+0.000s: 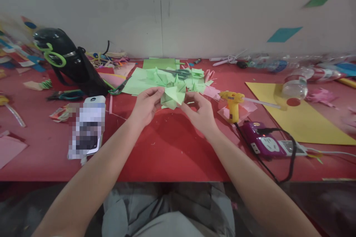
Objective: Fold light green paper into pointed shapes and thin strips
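Observation:
Between my two hands, just above the red table, is a folded light-green paper piece [172,97] with pointed flaps. My left hand [148,104] pinches its left edge between thumb and fingers. At its lower right edge, my right hand [198,113] grips it with thumb and curled fingers. Right behind it lie more folded green paper pieces [160,77] and flat green sheets [136,81]. Dark-handled scissors [180,73] rest on top of that pile.
A yellow glue gun [233,105] stands right of my hands, its cord running to a purple power strip [261,140]. Farther right, a plastic bottle [295,87] lies on yellow paper [311,126]. Leftward are a phone [94,105] and a black bottle [75,63].

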Motion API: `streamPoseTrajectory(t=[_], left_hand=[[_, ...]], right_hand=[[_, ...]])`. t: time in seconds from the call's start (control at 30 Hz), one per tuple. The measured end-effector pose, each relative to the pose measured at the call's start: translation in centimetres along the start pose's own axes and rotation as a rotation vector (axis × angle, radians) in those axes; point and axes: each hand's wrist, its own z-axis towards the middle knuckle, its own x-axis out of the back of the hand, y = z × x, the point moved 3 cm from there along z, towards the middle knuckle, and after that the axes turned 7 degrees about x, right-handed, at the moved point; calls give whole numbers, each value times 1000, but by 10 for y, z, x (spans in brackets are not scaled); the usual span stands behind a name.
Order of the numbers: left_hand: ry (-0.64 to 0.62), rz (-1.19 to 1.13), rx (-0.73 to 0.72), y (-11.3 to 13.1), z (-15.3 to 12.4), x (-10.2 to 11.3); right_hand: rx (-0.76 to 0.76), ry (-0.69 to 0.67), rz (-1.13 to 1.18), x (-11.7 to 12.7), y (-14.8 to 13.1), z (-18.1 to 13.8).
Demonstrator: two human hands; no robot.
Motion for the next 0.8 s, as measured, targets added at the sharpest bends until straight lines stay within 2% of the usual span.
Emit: streamPoseTrajectory(t=[0.17,0.37,0.67,0.8], left_hand=[[-68,-3,42,-3,-3,-5],[-84,167,-17,2,-6,-3],[-213,439,-101,4,-8,-2],[-134,515,-150,3,-5,2]], right_hand=[[-51,83,57,3,5,4],[-61,155,116,10,11,7],[51,32,35,8,4,6],[-48,8,89,7,7,7]])
